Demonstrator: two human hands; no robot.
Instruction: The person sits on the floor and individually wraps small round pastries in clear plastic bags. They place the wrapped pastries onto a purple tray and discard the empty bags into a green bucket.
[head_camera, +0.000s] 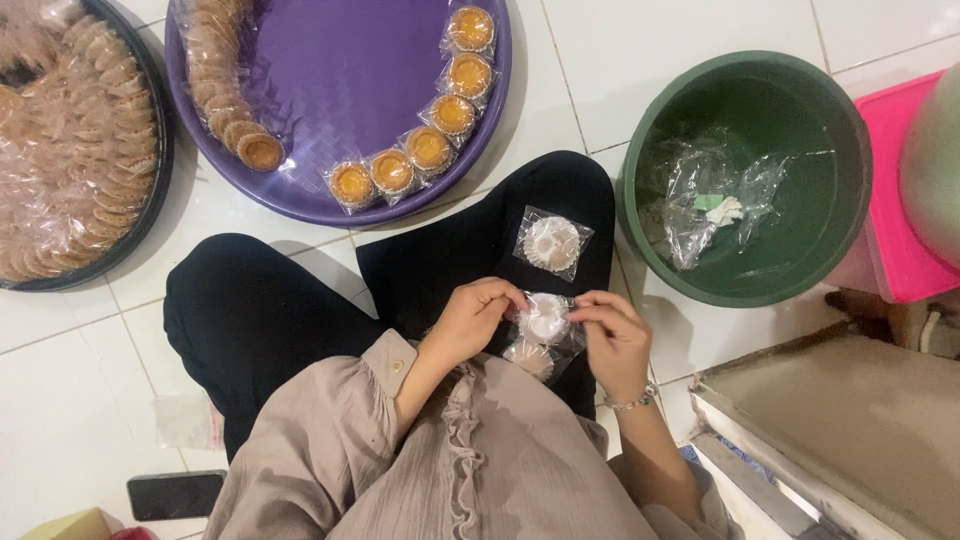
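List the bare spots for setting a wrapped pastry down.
Free: middle of the purple tray, inside its ring of wrapped tarts; floor tile between that tray and the green tub. Crowded: dark tray, packed with pastries; lap, where left hand and right hand hold a pastry.

Both hands, left hand (470, 325) and right hand (612, 335), pinch a wrapped pastry (545, 318) between their fingers; another packet (552, 242) lies just above, green bucket (745, 175) beyond the right fingers.

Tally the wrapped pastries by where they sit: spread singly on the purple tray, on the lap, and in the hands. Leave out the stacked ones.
Golden tarts lying singly on the purple tray: 6
Wrapped pale pastries on the lap: 1
Wrapped pale pastries at the left hand and right hand: 2
Total: 9
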